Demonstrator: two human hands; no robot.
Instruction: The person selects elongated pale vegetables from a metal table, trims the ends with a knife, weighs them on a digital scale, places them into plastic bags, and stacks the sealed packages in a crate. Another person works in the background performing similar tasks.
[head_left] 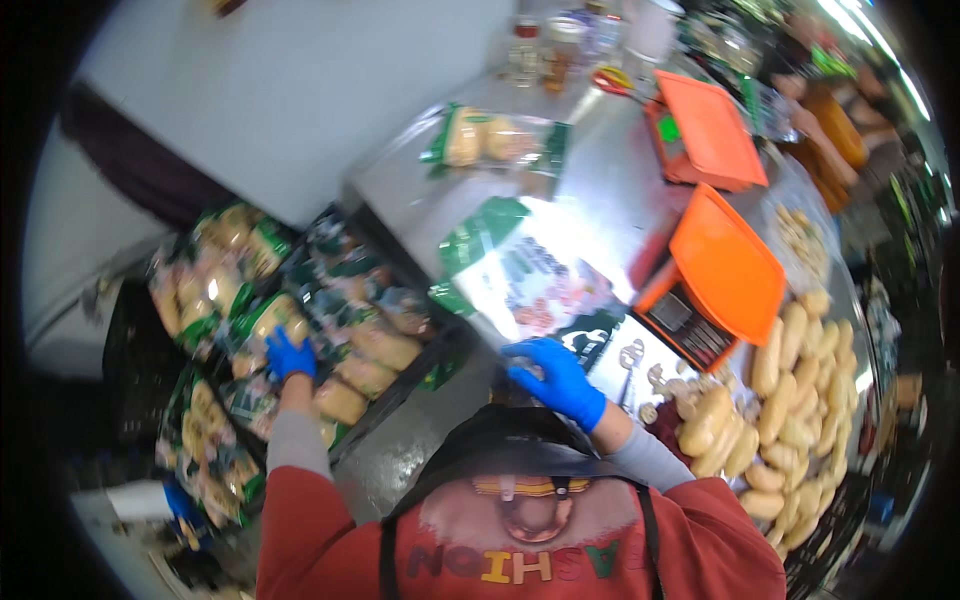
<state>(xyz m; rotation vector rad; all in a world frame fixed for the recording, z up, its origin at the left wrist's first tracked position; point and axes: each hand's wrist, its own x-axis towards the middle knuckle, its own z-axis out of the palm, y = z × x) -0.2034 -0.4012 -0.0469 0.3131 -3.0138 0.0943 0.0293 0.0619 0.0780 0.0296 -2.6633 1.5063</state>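
My left hand point(290, 357), in a blue glove, reaches into packed goods at the left. Its fingers are spread on a clear and green bag point(270, 318) of pale root vegetables. More such bags point(365, 375) lie in a black crate point(437, 350) beside it. My right hand point(560, 382), also blue-gloved, is in front of my chest at the near edge of the metal table point(600, 150). Its fingers are bent over something dark and unclear, so I cannot tell whether it grips anything. A flat white and green printed bag point(540, 270) lies just beyond it.
Two orange scales point(725, 265) point(710, 130) stand on the table's right side. Pale, long root vegetables point(790, 400) are heaped near right, with small cut pieces beside them. A filled bag point(490, 140) and jars point(562, 50) sit farther back. Another person point(835, 120) is at far right.
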